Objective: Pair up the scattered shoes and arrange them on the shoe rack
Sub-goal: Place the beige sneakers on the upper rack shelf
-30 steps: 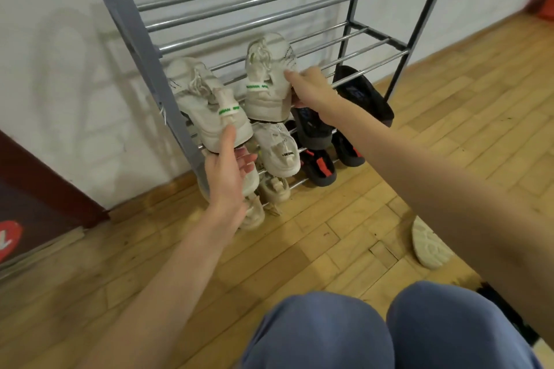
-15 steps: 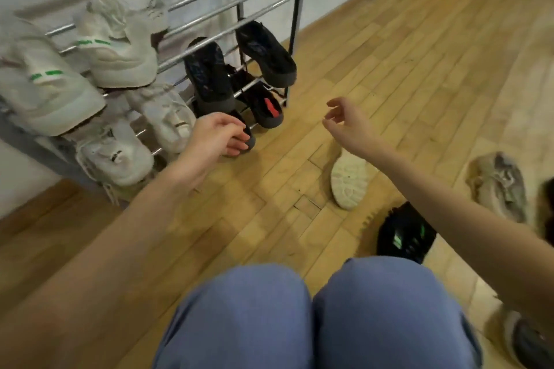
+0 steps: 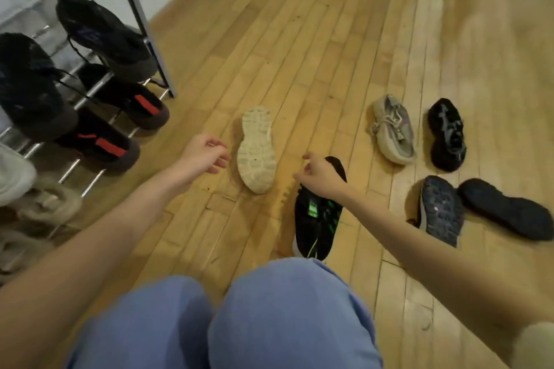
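- I am holding my left hand (image 3: 204, 156) above the wooden floor (image 3: 329, 39), fingers loosely curled and gripping nothing, just beside the cream shoe (image 3: 257, 150) that is lying sole-up.
- I am reaching my right hand (image 3: 319, 175) over the black shoe with green marks (image 3: 316, 223), fingers relaxed and bent, holding nothing; whether they are touching the shoe I cannot tell.
- That black and green shoe is lying on the floor just in front of my knees (image 3: 227, 317), in blue trousers.
- Further right, a beige shoe (image 3: 393, 129) and a black shoe (image 3: 446, 134) are sitting side by side, upright.
- Nearer me on the right, a dark shoe turned sole-up (image 3: 440, 210) is lying beside another black shoe (image 3: 506, 213).
- On my left the shoe rack (image 3: 141, 24) is carrying dark shoes, two with red patches (image 3: 123, 117), and pale shoes at the picture's edge.
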`<state>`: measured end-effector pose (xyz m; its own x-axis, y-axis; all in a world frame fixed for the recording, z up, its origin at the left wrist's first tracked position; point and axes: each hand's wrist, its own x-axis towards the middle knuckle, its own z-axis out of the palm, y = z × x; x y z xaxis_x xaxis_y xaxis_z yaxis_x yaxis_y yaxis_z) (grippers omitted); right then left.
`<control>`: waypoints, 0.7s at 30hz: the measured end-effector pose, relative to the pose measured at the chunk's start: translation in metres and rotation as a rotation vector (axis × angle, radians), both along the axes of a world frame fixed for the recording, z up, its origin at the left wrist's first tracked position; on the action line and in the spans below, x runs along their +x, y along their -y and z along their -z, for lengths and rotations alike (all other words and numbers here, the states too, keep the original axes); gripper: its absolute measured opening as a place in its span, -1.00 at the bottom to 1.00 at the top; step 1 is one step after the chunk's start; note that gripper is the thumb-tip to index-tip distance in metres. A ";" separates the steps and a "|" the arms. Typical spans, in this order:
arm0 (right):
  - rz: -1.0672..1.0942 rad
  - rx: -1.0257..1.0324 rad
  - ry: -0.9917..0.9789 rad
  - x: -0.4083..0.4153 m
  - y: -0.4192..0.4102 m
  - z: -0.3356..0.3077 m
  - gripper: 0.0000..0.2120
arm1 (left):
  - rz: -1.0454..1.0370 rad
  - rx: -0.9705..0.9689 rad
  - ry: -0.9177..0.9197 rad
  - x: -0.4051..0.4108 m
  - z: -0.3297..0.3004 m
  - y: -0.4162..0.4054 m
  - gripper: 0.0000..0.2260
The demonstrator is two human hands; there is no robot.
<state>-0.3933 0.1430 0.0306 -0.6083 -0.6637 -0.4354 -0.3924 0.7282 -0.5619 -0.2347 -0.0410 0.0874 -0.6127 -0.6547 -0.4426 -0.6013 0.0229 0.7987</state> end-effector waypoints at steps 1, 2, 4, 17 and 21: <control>-0.027 0.000 0.013 0.004 0.004 0.008 -0.34 | -0.001 -0.002 0.018 -0.002 0.007 0.000 -0.84; -0.057 -0.004 0.015 0.011 0.011 0.013 -0.28 | -0.001 -0.007 0.037 -0.002 0.013 0.001 -0.83; -0.109 -0.005 0.018 0.021 0.029 0.027 -0.21 | 0.005 -0.025 0.089 -0.002 0.026 0.009 -0.82; 0.000 -0.053 -0.183 0.045 0.079 0.093 -0.23 | 0.074 -0.117 0.230 0.031 0.058 0.043 -0.88; 0.358 -0.502 0.386 0.020 0.058 0.050 -0.53 | 0.083 -0.138 0.191 0.032 0.060 0.043 -0.79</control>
<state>-0.3732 0.0848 -0.0190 -0.6901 -0.6289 -0.3580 0.1151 0.3930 -0.9123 -0.2029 -0.0842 0.0277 -0.5807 -0.6681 -0.4652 -0.7324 0.1792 0.6569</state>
